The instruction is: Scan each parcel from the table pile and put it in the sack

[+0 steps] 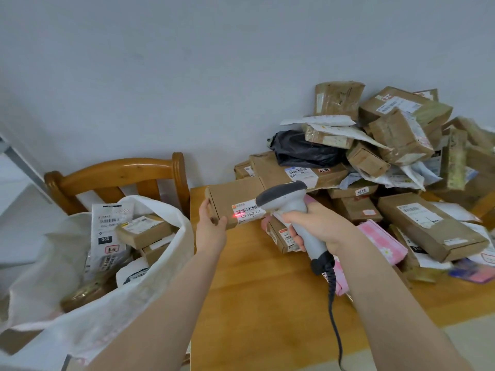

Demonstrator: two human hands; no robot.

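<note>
Held parcel point(230, 203): one brown carton, level above the table's point(267, 295) left edge, gripped at its left end by the left hand point(211, 228), thumb on the near face. A red dot falls on its label point(247, 210). The right hand point(318, 226) is wrapped round the grip of one grey scanner point(284, 195), whose coiled cable point(334, 317) trails toward the near edge. Just behind and to the right rises the pile point(388, 156), too many parcels to count, including one black bag point(302, 148). Left of the table stands one open white sack point(160, 277) with at least four parcels showing, against one wooden chair point(120, 172). Bare tabletop lies between the forearms.
</note>
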